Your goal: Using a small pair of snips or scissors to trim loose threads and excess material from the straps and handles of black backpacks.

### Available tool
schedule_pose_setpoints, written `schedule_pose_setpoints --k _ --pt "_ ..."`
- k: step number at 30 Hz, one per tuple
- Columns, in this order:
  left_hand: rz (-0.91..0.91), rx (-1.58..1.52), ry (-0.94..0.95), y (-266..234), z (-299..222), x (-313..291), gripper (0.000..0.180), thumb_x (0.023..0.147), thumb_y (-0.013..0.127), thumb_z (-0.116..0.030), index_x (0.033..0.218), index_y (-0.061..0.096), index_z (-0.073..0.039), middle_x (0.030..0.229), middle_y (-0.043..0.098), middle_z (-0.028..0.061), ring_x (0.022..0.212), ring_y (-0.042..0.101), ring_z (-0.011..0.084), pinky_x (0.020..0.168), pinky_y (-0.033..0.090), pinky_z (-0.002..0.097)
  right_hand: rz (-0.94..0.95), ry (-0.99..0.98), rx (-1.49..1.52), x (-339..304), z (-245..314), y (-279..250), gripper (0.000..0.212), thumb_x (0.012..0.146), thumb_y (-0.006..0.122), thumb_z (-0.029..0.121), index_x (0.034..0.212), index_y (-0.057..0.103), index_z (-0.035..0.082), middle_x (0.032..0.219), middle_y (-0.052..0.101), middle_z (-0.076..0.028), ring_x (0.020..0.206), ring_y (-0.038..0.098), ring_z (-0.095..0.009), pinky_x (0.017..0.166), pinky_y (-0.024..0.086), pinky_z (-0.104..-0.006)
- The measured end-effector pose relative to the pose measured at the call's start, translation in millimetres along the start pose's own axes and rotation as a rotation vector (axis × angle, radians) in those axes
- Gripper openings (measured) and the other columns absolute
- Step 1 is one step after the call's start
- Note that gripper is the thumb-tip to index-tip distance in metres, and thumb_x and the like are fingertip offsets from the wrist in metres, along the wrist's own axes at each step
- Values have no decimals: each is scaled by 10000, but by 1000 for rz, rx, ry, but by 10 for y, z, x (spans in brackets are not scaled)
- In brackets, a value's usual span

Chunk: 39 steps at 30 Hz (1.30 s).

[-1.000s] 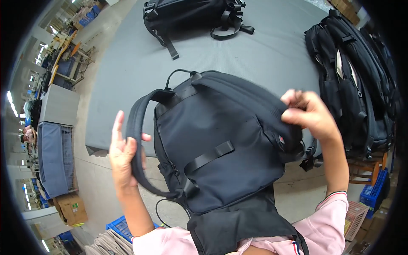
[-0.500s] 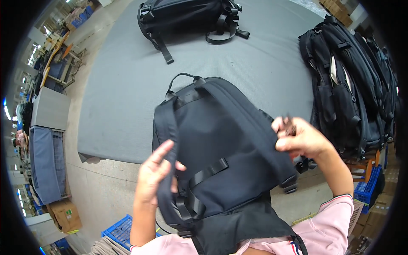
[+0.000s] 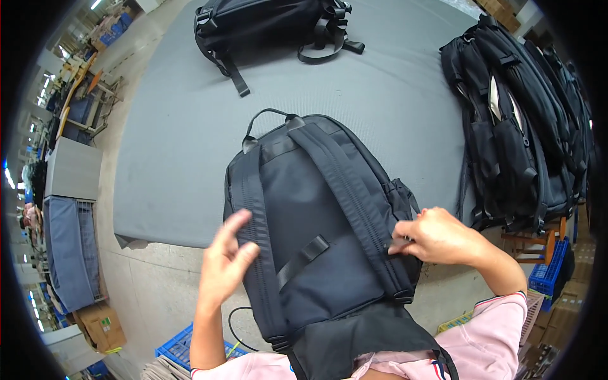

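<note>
A black backpack [image 3: 307, 202] lies with its strap side up, its upper part on the grey table and its lower end towards me. Both padded shoulder straps run down its length, and a short webbing strap [image 3: 304, 259] crosses the back panel at a slant. My left hand [image 3: 225, 259] is at the left strap [image 3: 258, 228], thumb and forefinger apart, holding nothing; motion blurs the fingertips. Over the lower part of the right strap [image 3: 351, 190] is my right hand [image 3: 437, 237], fingers curled round a small dark tool [image 3: 399, 244], too blurred to name.
Another black bag [image 3: 266, 31] lies at the far end of the grey table [image 3: 171, 145]. Several black backpacks [image 3: 506, 133] stand at the right. A black apron [image 3: 354, 342] covers my front. Blue crates [image 3: 180, 345] are on the floor at lower left, near a cardboard box [image 3: 101, 326].
My right hand has moved down and left, and the right strap now lies flat on the backpack. The left strap lies flatter too, with my left hand's fingers lifted from around it.
</note>
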State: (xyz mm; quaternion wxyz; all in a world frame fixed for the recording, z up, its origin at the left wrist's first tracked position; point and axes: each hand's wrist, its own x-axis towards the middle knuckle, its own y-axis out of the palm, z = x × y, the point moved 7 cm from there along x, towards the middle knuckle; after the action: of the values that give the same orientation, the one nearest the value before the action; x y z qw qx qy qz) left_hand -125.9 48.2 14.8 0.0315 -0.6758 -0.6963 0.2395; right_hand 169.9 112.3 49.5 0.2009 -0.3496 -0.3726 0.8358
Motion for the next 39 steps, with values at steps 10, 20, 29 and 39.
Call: schedule_pose_setpoints --k 10,20,29,39 --pt "-323 -111 -212 -20 743 404 1066 635 846 -253 1451 188 -58 1400 262 160 1301 309 289 1068 303 408 -379 357 346 781 -949 -376 570 816 658 409 1178 570 -22 1015 668 -168 929 647 -230 825 493 -329" --pt "-277 -462 169 -545 -272 210 338 690 718 6 995 594 82 901 620 125 741 598 223 713 501 344 -646 -247 775 464 -3 -1119 765 611 775 450 1158 544 -33 1059 631 -199 1038 590 -290 903 434 -375" --pt "-326 -261 380 -593 -1023 222 394 659 750 31 1025 613 82 964 628 132 818 587 234 776 496 356 -1214 -360 390 90 144 -1293 633 620 824 287 1132 525 65 923 592 -193 861 597 -394 744 474 -455" --pt "-245 -135 720 -698 -1653 368 576 683 730 -125 1194 518 36 1117 598 133 956 605 258 879 475 362 -1409 -325 615 -651 -124 -1732 539 720 784 266 1120 556 -13 878 658 -193 827 661 -263 706 492 -338"
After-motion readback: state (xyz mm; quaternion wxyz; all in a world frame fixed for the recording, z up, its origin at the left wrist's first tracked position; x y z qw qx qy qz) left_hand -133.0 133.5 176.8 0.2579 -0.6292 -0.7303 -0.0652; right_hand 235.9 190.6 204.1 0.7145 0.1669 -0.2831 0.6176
